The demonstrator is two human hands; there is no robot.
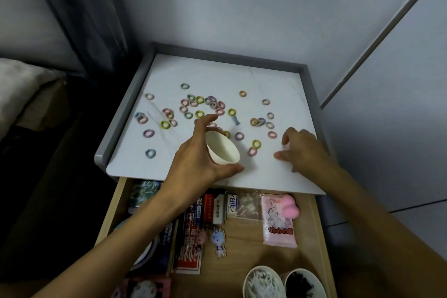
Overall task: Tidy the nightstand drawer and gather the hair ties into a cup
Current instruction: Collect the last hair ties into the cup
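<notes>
Nearest to the camera, at the front of the open drawer (242, 244), two round cups stand side by side. The left cup (262, 267) is full of thin white strands and the right cup (302, 269) is full of black ones; what they are exactly, I cannot tell. Further in the drawer lie a pink packet (279, 225), a pink heart-shaped sponge (291, 209) touching its upper corner, a small figure charm (219, 241), and several printed boxes (212, 208) in a row.

Above the drawer, over the front part of the white nightstand top (217, 72), the left hand (196, 159) grips a white paper cup (223, 149), with the thumb under it and the fingers curved over it. The cup is tilted, its mouth turned to the camera, and it has nothing inside. The right hand (302, 150) rests on the top near the right edge, the fingers bent down and the thumb stretched out on the surface. Something pale shows under the fingertips, but whether the hand pinches it is not clear.

The colourful hair ties (212, 104) are scattered over the middle of the top, beyond and between the hands, none of them in the cup.
</notes>
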